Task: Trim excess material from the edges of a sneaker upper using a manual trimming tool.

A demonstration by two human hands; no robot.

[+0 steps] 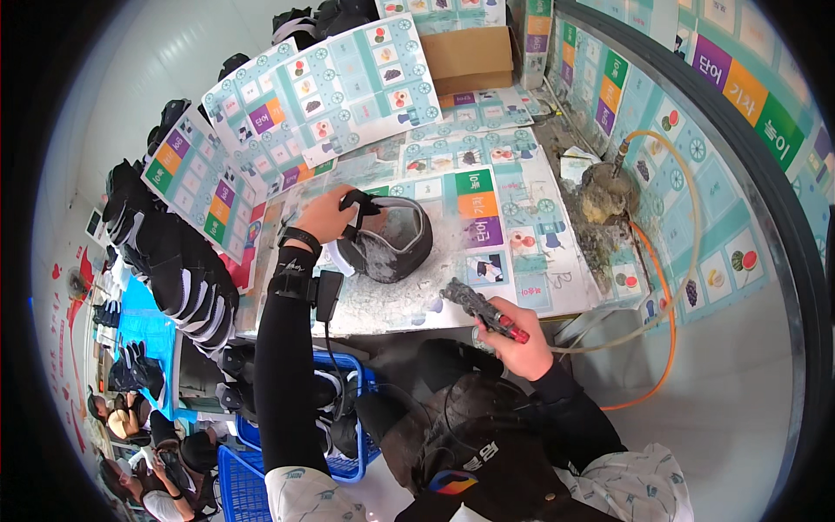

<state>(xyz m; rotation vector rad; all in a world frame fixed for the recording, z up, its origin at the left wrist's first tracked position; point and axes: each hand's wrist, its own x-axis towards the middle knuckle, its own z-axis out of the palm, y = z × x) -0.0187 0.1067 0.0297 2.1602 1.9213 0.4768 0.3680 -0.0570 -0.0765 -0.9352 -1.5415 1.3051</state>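
My left hand (329, 216) is closed on the black strap-like edge of a rounded black cap-like piece (396, 261). The piece lies on its side on the bench, its oval opening with grey edging turned up toward me. A pale part shows below my left wrist. In my right hand (522, 346) is a dark, crusted spray gun (474, 306) with a red rear end. Its nozzle points up and left toward the piece, a short way apart from it.
Printed cardboard panels (365, 87) stand behind the bench (444, 304). A stack of similar black-and-white pieces (183, 278) leans at the left. A crusted pot (609, 191) sits at the right, with a translucent hose (698, 217) and an orange hose (665, 348). Below are blue baskets (243, 487); people sit far left.
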